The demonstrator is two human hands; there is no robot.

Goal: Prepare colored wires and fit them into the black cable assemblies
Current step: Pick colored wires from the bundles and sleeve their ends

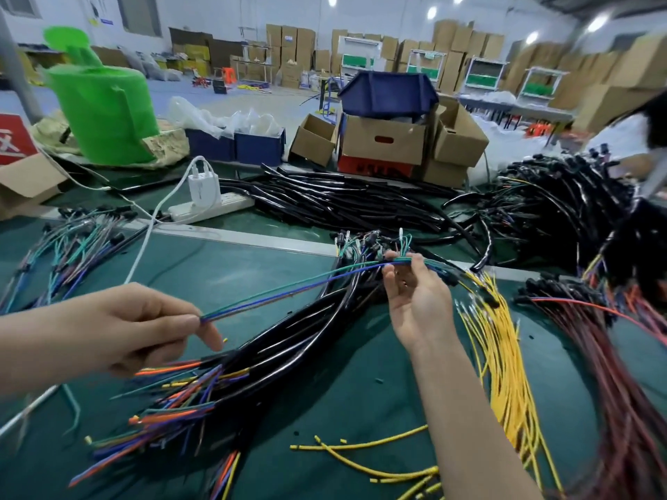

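Note:
A thin bunch of green, blue and brown wires [288, 288] stretches in the air between my two hands. My left hand [144, 326] pinches its near end between thumb and fingers. My right hand [415, 294] holds the far end, fingertips curled round the wires, palm facing me. Under the wires lies a bundle of black cable assemblies [288, 351] on the green table [223, 268], with many coloured wire ends fanning out at its lower left. A pile of yellow wires [505, 359] lies just right of my right forearm.
Dark red wires [628, 398] lie at the far right. More black cables [346, 203] and a tangled heap [563, 207] fill the back. A white power strip with chargers [207, 203], a green roll [104, 110], cardboard boxes [382, 138], and loose coloured wires [68, 247] at left.

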